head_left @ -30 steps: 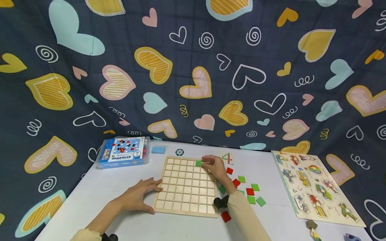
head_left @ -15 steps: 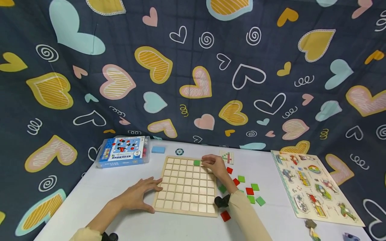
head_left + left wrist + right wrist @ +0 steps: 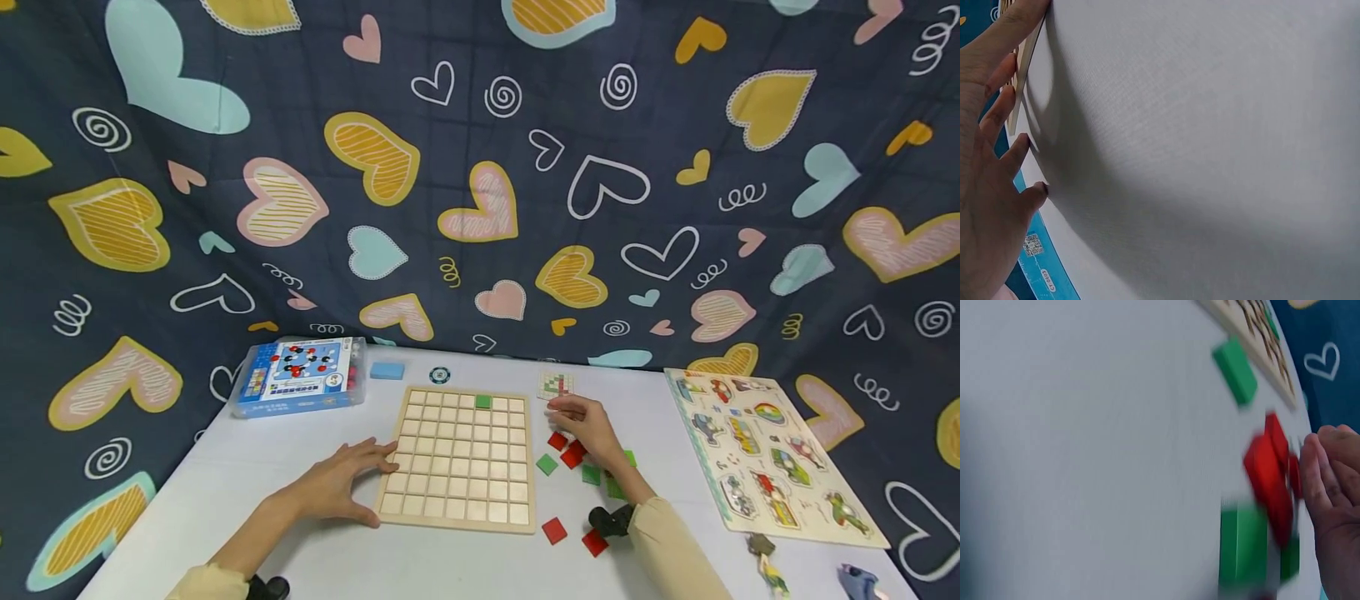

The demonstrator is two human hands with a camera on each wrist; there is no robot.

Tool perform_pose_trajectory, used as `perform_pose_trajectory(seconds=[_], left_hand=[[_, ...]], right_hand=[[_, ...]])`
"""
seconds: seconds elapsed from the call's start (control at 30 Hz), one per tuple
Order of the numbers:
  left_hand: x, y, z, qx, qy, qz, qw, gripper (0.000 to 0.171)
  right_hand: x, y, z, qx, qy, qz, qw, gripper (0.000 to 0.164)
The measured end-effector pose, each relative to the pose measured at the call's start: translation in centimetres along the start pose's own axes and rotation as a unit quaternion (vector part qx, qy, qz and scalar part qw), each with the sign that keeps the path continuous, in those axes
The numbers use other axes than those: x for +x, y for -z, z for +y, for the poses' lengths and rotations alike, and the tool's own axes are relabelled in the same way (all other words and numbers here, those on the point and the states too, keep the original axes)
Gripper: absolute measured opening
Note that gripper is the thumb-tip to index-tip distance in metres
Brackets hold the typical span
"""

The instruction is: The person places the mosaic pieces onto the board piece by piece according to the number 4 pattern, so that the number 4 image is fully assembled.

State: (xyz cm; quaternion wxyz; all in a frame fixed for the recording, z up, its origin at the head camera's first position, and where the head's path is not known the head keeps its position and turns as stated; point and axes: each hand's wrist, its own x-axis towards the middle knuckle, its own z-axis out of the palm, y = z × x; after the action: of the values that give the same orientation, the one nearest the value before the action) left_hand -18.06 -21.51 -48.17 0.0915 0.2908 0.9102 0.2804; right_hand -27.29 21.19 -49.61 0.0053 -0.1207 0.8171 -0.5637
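A wooden grid board [image 3: 457, 525] lies on the table, with one green square tile [image 3: 483, 402] in its far row. Along the board's left edge rests my left hand [image 3: 333, 483], fingers spread and thumb near the front corner; the left wrist view shows the same hand [image 3: 991, 162] against the board's side. My right hand [image 3: 588, 425] is over the loose tiles right of the board, its fingers loosely bent with nothing visible in them. Beneath and near it lie red tiles [image 3: 573, 455] and green tiles [image 3: 547, 464], some hidden by the arm. The right wrist view is blurred.
A small pattern card [image 3: 551, 384] lies behind the right hand. At the back left are a boxed molecule set [image 3: 300, 377], a blue block [image 3: 387, 371] and a round chip [image 3: 439, 376]. A picture puzzle board [image 3: 772, 458] lies right. Red tiles [image 3: 554, 531] sit nearer the front.
The right hand has left the green tile in the board's far row and moved right, over the loose tiles. The left hand stays at the board's edge. The head view has shifted slightly.
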Motion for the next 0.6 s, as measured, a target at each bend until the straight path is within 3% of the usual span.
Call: perform_pose_trajectory(seconds=[0.23, 0.43, 0.6], left_hand=[[-0.2, 0.2, 0.2, -0.002, 0.005, 0.002, 1.0000, 0.071], [-0.1, 0.2, 0.2, -0.004, 0.005, 0.001, 1.0000, 0.071], [-0.1, 0.1, 0.1, -0.007, 0.003, 0.003, 1.0000, 0.071]], right_hand=[[-2.4, 4.7, 0.3, -0.064, -0.021, 0.005, 0.998, 0.030], [-4.4, 8.8, 0.4, -0.080, -0.049, -0.040, 0.995, 0.030], [-5.6, 10.6, 0.6, -0.083, -0.098, -0.093, 0.987, 0.033]])
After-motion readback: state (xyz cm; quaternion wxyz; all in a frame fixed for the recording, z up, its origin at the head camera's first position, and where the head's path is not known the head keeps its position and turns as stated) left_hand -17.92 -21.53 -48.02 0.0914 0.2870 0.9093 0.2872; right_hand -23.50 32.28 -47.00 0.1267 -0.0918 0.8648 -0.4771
